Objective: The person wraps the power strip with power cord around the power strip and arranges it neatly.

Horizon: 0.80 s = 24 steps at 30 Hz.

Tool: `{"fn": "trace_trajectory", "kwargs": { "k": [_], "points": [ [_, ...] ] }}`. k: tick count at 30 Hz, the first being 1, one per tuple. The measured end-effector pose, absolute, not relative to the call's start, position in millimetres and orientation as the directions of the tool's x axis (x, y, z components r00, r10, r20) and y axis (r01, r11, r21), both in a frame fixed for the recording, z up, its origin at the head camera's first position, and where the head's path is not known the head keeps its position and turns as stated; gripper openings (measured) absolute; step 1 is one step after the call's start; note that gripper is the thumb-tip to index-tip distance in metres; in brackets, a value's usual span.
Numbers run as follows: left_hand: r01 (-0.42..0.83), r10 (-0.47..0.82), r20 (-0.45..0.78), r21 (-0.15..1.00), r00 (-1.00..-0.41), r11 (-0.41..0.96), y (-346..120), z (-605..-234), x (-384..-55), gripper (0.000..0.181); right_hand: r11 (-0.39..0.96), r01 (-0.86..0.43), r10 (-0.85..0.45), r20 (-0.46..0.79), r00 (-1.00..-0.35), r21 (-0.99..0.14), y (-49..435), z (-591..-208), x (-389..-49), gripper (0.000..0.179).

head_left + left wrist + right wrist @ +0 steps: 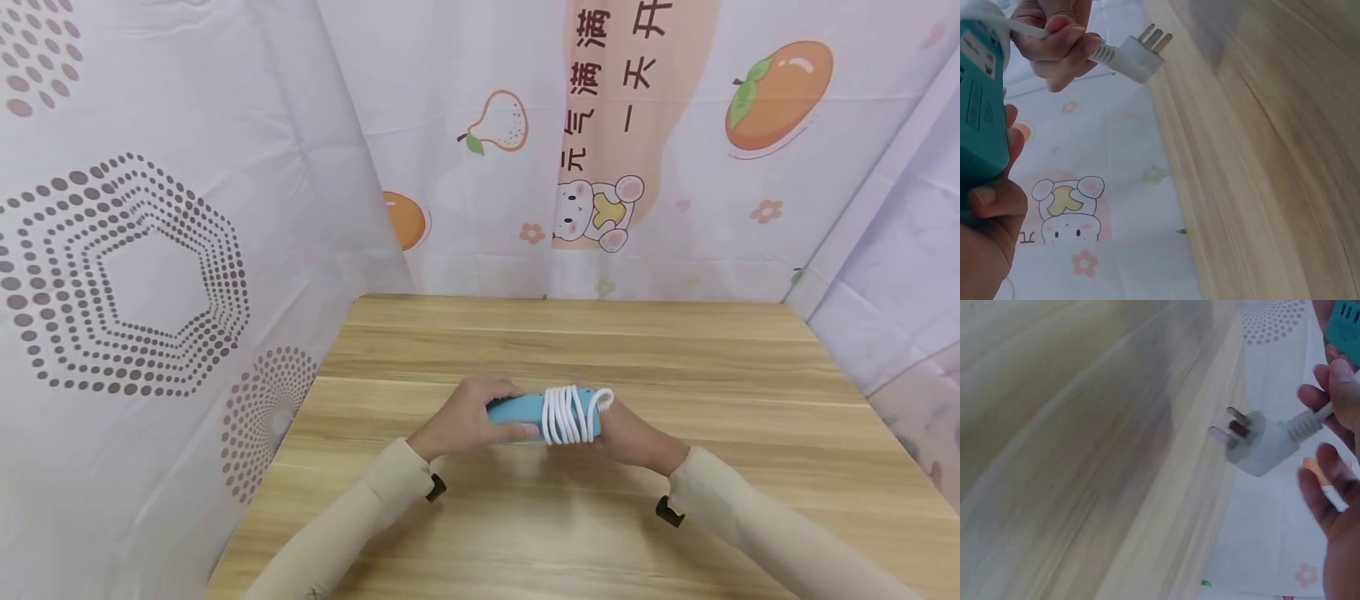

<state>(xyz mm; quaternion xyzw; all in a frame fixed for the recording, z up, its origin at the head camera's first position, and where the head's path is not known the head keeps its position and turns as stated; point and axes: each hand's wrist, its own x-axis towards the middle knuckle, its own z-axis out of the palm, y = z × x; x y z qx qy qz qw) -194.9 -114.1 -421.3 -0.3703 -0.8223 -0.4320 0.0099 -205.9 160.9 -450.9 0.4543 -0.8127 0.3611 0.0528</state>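
Observation:
A blue-green power strip (517, 410) is held above the wooden table, with its white cord (562, 417) wound several times around the right part. My left hand (471, 421) grips the strip's left end, thumb along the near side. At the other end, my right hand (630, 435) pinches the cord close to the plug, as both wrist views show. The white plug (1263, 445) sticks out past the right fingers, its three prongs bare; the left wrist view also shows this plug (1138, 59). From the head view the plug is hidden.
Under both hands lies the wood-grain table (570, 542). Printed white curtains (450, 208) hang along its back edge and left side, and another pale curtain (892, 267) hangs at the right.

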Motion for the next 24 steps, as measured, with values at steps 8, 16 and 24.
{"fn": "trace_trajectory", "kwargs": {
  "k": [8, 16, 24],
  "points": [
    [0.756, 0.733, 0.371, 0.587, -0.571, 0.291, -110.3, -420.0, -193.4, 0.038, 0.296, -0.915, -0.779, 0.485, -0.398, -0.275, 169.2, -451.4, -219.7, 0.017],
    [0.905, 0.840, 0.338, 0.188, -0.425, 0.382, -101.3, -428.4, -190.5, 0.052, 0.272, -0.962, -0.851, 0.467, -0.238, 0.006, 167.4, -444.3, -221.5, 0.013],
    [0.837, 0.816, 0.206, 0.027, -0.540, 0.547, -91.2, -442.4, -191.2, 0.060, 0.378, -0.907, -0.868, 0.412, -0.276, 0.188, 158.6, -439.2, -219.6, 0.007]
  ]
}}
